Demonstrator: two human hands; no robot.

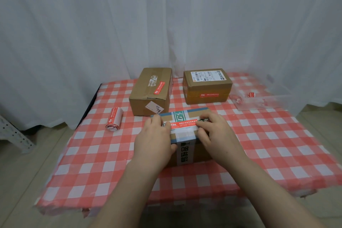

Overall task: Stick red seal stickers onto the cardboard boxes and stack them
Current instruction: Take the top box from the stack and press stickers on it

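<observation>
A taped cardboard box (187, 133) lies near me on the checked table. Across its top runs a red seal sticker (182, 125). My left hand (154, 139) rests over the box's left end, fingers on the sticker's left part and thumb against the front face. My right hand (214, 133) presses its fingertips on the sticker's right end. Behind stand two more boxes, each bearing a red sticker: a tall one (150, 91) at centre-left and a wider one (207, 86) to its right.
A roll of red seal stickers (114, 119) lies left of the boxes. Clear plastic film with sticker scraps (253, 99) sits at the table's right rear. White curtains hang behind. The red-and-white checked tablecloth (268, 144) ends close to me; a metal rack leg (13, 131) stands left.
</observation>
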